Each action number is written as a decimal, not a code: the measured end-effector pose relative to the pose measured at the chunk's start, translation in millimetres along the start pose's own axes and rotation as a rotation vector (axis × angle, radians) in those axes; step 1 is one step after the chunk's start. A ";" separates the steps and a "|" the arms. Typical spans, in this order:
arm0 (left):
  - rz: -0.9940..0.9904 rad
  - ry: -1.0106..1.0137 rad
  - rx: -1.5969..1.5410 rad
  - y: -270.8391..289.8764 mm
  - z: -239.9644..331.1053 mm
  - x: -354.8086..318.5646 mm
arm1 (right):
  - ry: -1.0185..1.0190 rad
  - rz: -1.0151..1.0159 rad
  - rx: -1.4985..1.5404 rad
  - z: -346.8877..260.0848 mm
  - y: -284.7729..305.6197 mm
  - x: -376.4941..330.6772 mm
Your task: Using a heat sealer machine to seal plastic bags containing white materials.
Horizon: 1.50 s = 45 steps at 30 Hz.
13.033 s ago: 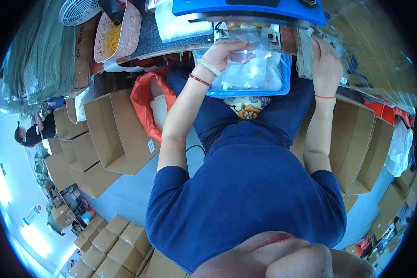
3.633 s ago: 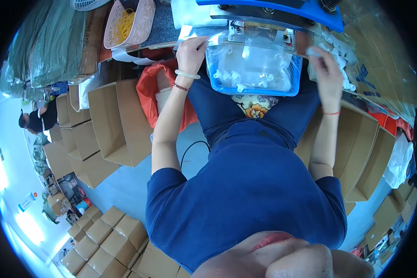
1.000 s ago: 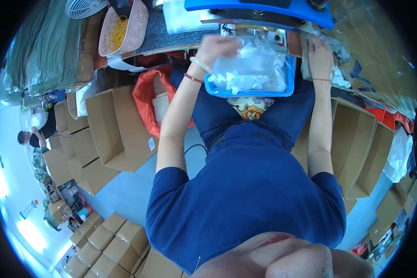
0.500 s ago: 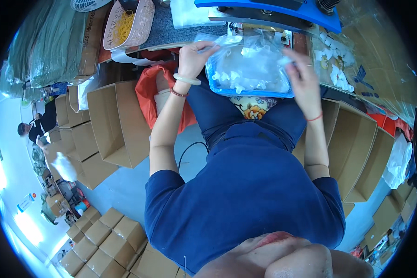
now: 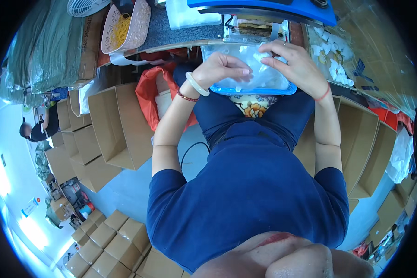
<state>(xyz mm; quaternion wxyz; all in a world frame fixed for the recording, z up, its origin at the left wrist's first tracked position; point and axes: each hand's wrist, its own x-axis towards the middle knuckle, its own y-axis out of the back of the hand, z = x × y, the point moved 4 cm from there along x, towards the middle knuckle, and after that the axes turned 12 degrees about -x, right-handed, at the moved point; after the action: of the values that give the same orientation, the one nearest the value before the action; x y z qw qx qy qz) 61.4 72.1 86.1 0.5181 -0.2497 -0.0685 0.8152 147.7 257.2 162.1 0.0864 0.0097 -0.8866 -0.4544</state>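
Observation:
My left hand (image 5: 224, 68) is closed in a pinch over a blue tray (image 5: 268, 91). A clear plastic bag (image 5: 246, 82) hangs at its fingertips, partly hidden by the hand. Opposite it, my right hand (image 5: 297, 65) curls its thumb and fingers around a small white plastic piece (image 5: 261, 57). The tray rests by my lap at the bench edge and holds clear plastic film and small white pieces, largely covered by my hands.
A blue-topped machine (image 5: 264, 10) stands beyond the tray. White plastic pieces (image 5: 336, 69) lie on the bench at right. A pink basket (image 5: 135, 32) with yellow rubber bands sits at left. Open cartons (image 5: 107, 125) flank me, and a person (image 5: 44, 127) is at far left.
Both hands have come closer together over the tray. My left hand moved right and down with the bag; my right hand moved inward. The person at far left shifted, and their white bundle left view.

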 end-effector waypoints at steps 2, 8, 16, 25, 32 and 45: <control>-0.009 0.079 -0.086 4.6 -11.8 14.1 | -0.110 -0.096 0.063 21.1 -13.8 3.4; 0.002 0.095 -0.584 23.5 -22.3 77.2 | -0.443 0.296 -0.378 81.1 1.2 -36.3; 0.370 -0.187 0.110 71.5 7.7 64.4 | -0.496 0.521 -0.717 148.5 -14.1 -59.1; 0.665 -0.736 1.324 125.7 -13.0 10.8 | -0.475 0.650 -0.248 81.3 21.8 -62.5; 0.677 -0.427 0.520 80.0 5.2 -23.5 | -0.330 0.217 0.248 -4.6 -33.7 -33.5; 0.036 -0.019 0.055 8.1 -0.4 -2.9 | 0.066 0.103 -0.089 -0.6 6.2 -0.7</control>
<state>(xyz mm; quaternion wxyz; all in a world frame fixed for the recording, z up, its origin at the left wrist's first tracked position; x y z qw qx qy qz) 55.9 65.8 83.7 0.5092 -0.2287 -0.0466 0.8284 148.9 260.4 167.3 0.1393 -0.0250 -0.8616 -0.4875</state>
